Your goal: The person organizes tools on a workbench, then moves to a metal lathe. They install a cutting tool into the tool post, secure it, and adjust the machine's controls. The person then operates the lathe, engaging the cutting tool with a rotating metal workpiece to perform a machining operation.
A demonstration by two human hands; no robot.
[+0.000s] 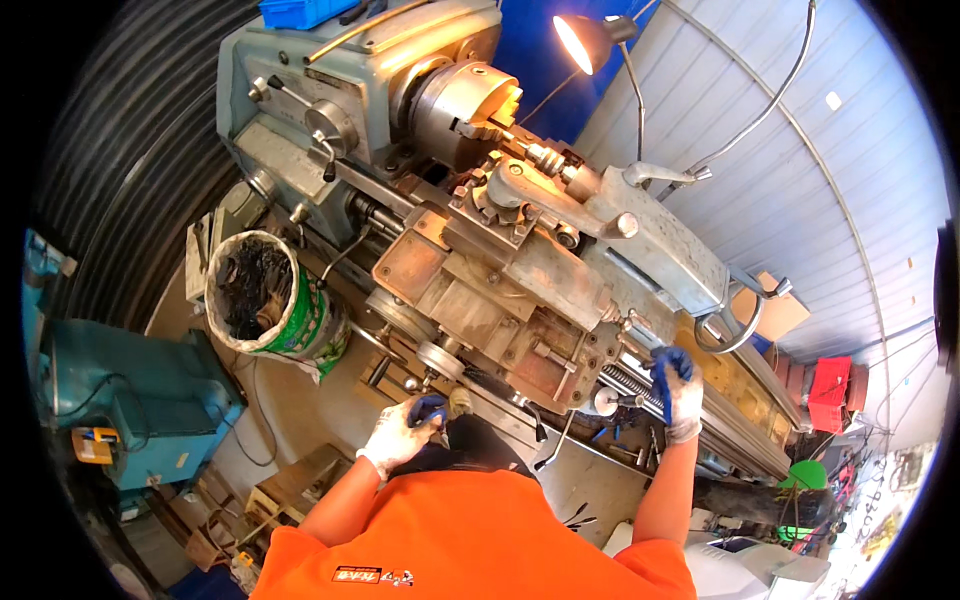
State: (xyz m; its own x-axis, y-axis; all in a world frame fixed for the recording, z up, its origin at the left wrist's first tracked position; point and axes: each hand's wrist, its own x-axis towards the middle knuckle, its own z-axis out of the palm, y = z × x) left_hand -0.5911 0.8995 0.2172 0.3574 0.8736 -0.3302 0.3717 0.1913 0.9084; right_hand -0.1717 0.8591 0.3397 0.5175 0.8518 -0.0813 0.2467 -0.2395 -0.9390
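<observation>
A grey metal lathe (620,245) fills the middle, with a chuck (462,105) at upper left and a tool post (490,200) on the carriage (440,290). My left hand (405,430), in a white glove with blue fingers, is curled at the front of the carriage, below a handwheel (437,358); what it holds, if anything, is hidden. My right hand (676,392), gloved the same way, has its fingers closed at the small crank handle (632,328) at the right end of the compound slide, largely covering the grip.
A lamp (575,45) shines over the chuck. A green-and-white bucket of dark scraps (312,330) stands left, beside a teal machine (140,380). A tailstock handwheel (738,330) is at right, with red crates (830,390) and a green bucket (805,472) beyond.
</observation>
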